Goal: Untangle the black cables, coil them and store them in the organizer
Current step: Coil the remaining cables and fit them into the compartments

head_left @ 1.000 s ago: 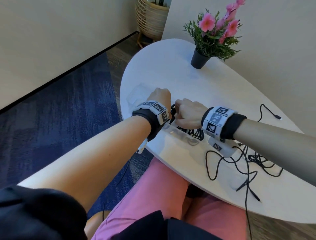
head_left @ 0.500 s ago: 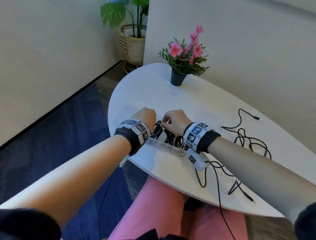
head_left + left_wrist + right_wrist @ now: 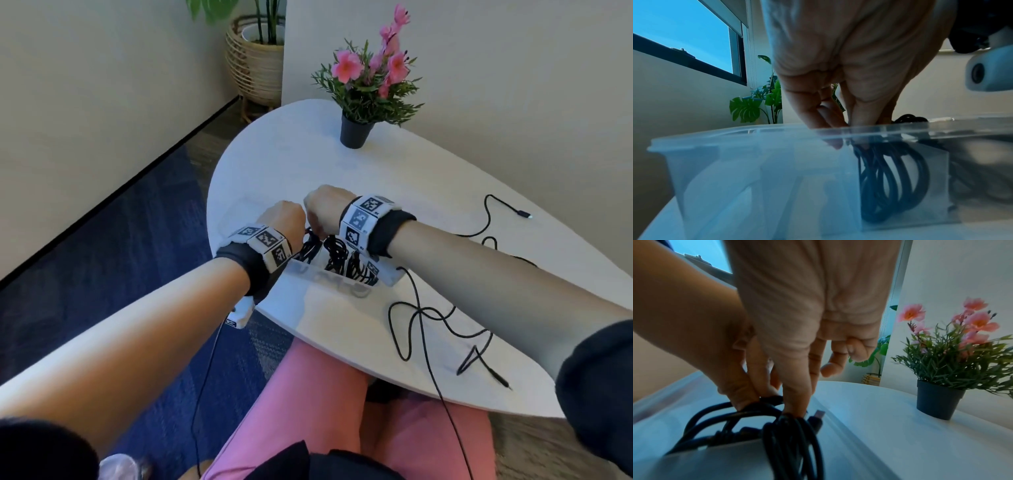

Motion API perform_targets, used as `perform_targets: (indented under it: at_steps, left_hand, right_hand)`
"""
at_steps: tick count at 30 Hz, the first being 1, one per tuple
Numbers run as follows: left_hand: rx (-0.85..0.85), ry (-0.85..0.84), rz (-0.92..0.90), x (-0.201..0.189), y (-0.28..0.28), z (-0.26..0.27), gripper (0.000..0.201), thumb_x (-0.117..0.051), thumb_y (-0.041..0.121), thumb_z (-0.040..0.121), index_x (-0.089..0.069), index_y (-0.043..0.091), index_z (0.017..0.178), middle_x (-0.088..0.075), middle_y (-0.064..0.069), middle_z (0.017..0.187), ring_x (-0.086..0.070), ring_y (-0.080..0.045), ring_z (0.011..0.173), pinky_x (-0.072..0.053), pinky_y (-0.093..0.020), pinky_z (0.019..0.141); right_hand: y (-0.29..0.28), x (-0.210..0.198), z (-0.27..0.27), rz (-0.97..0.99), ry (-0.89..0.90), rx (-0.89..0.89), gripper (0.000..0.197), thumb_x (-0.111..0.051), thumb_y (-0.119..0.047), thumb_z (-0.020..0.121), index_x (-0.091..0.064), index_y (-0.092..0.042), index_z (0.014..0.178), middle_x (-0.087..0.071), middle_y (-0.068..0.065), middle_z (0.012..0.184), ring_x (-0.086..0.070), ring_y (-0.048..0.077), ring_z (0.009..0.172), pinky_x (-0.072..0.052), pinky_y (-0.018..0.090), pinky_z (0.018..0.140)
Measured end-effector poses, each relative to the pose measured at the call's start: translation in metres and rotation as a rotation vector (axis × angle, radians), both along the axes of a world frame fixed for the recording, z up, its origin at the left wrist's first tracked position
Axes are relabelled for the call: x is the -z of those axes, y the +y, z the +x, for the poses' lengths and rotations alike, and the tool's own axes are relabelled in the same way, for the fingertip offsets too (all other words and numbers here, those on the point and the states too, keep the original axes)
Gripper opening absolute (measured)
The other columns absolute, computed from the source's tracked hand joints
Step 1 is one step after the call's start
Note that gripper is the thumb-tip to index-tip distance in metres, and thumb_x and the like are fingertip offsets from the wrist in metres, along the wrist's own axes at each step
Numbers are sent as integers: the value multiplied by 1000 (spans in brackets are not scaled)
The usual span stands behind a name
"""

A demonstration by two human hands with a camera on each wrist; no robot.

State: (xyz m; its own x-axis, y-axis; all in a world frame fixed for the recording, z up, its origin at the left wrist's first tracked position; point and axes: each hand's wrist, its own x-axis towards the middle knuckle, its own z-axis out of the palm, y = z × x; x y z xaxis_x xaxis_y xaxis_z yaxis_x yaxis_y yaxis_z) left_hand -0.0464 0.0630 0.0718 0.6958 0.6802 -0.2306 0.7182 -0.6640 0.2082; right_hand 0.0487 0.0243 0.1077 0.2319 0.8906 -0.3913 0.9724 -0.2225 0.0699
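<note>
Pinching with my left hand [image 3: 838, 68]: fingers pressed together on the coiled cable [image 3: 894, 183] inside the clear organizer [image 3: 715, 170]. My right hand [image 3: 797, 321] pinches the same bundle's top, little finger curled free. No readable writing. White table [image 3: 428, 178], flower pot [image 3: 354, 132], blue carpet [image 3: 120, 246].

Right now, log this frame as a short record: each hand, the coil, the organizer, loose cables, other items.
left hand: fingers reach into the organizer, holding the coil
right hand: fingers pinch the top of the coil
coil: black, loops hanging inside one compartment, top above the rim
organizer: clear plastic, at the table's near edge
loose cables: black, uncoiled on the table, right of the organizer
other: flower pot at the far end
</note>
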Motion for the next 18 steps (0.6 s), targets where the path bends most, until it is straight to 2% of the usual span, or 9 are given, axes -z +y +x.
perform_targets:
  at_steps: [2,3,4,7,9,12,14,16,18]
  left_hand:
    - [-13,-7,2,-2,-4,-2,20,-57,8,88,-45,7,73,-55,-9,87,-60,-28,84,-44,-30,64]
    - [-2,-13,6,-3,-5,-2,11,-57,8,89,-50,6,80,-53,-10,92,-60,-27,87,-44,-29,66]
    - [14,-14,10,-4,-5,-3,6,-56,9,90,-53,5,86,-51,-10,92,-59,-26,88,-43,-28,67]
    - [49,1,-22,-7,-2,-8,15,-58,15,89,-63,4,80,-58,-5,82,-57,-21,76,-47,-27,67]
    - [75,11,-52,-8,3,-13,19,-58,21,89,-72,11,97,-68,-5,94,-63,-22,86,-53,-30,77]
    - [48,-83,-66,-9,7,-18,28,-61,21,88,-67,11,114,-66,-6,115,-62,-22,105,-50,-31,93]
    - [23,-195,-70,-9,3,-17,29,-59,19,91,-64,10,118,-63,-8,120,-60,-23,109,-47,-32,96]
    - [54,-271,-61,-7,-5,-15,29,-53,18,94,-64,12,121,-60,-10,123,-59,-24,110,-46,-30,97]
    - [114,-291,-49,-1,-11,-13,29,-52,18,95,-64,17,122,-58,-9,125,-57,-23,110,-43,-28,97]
  right_hand:
    - [2,-1,-4,-3,-6,-1,8,-73,-1,71,-68,-7,71,-57,8,65,-50,19,48,-35,18,43]
    - [2,0,-2,12,9,6,7,-75,-1,70,-70,-5,73,-59,9,67,-51,20,48,-36,19,43]
    - [1,1,0,42,55,36,9,-77,-1,68,-72,-4,75,-63,8,68,-56,22,51,-40,19,45]
    - [-13,3,18,173,345,165,15,-82,-3,64,-77,-10,76,-72,4,72,-67,16,66,-54,23,61]
    - [-30,1,30,260,533,221,20,-83,-7,65,-76,-13,83,-72,0,76,-68,11,73,-55,21,72]
    - [-64,-14,47,404,731,279,25,-76,-2,74,-73,-10,98,-72,0,91,-67,7,81,-53,16,78]
    - [-92,-22,61,513,702,320,20,-73,-6,80,-73,-12,99,-71,-2,95,-66,4,81,-50,12,78]
    - [-125,-27,75,560,578,375,15,-72,-14,82,-74,-15,96,-72,-1,95,-65,8,84,-50,19,82]
    - [-160,-28,87,495,433,450,16,-71,-20,83,-73,-15,98,-72,-1,96,-64,11,87,-49,25,83]
